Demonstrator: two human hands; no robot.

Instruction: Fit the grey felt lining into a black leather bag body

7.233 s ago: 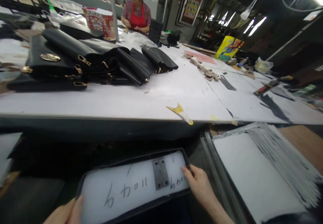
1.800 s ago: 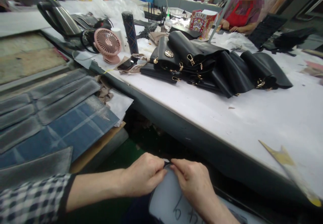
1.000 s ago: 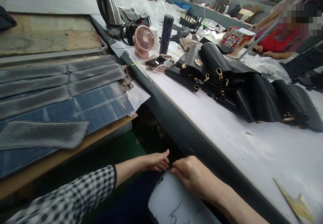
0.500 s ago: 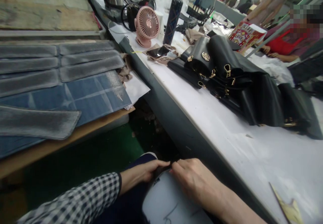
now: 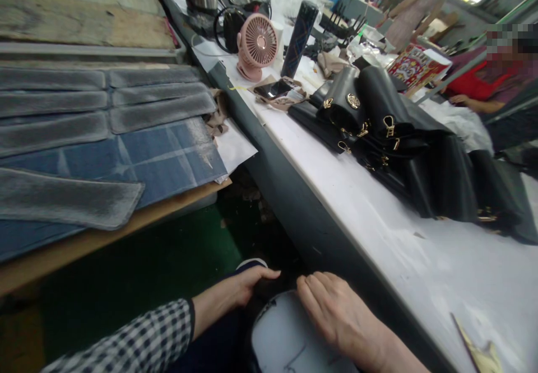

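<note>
Low in the view, a dark-edged piece with a rounded pale grey panel (image 5: 290, 334) lies at my lap, with black pen marks on the panel. My left hand (image 5: 247, 286), below a checked sleeve, is closed on its dark far-left edge; the thumb lies along the top and the other fingers are mostly hidden. My right hand (image 5: 330, 303) has its fingers curled over the far-right rim of the same piece. A gap separates the two hands. What kind of article this is, I cannot make out.
Black leather bags (image 5: 420, 143) with gold fittings pile on the white table (image 5: 336, 194) at right. A pink fan (image 5: 258, 45), phone (image 5: 273, 89) and scissors (image 5: 479, 350) are there too. Grey padded strips (image 5: 67, 199) cover the left bench. A co-worker (image 5: 483, 84) sits behind.
My right hand has moved right along the rim, away from my left thumb, so the gap between the hands is wider. The whole view has shifted slightly.
</note>
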